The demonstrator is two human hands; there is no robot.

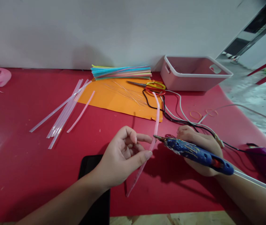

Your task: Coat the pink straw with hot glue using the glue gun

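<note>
Between the thumb and fingers of my left hand (121, 156) is a bent pink pipe cleaner (156, 125), its upper end leaning away from me and its lower end pointing down toward the table. My right hand (200, 147) is closed around a blue hot glue gun (194, 153), whose handle is hidden by the grip. The metal nozzle is at the pipe cleaner, close beside my left fingertips; I cannot tell if glue is coming out. A clear glue stick (257, 182) runs out of the gun's rear end.
Clear glue sticks (63, 117) and a short pink pipe cleaner (81, 112) lie left. Behind are an orange sheet (123, 107), scissors (155, 85), coloured pipe cleaners (121, 72) and a pink bin (194, 82). Cables (177, 118) cross rightward; a black phone (95, 200) lies under my left forearm.
</note>
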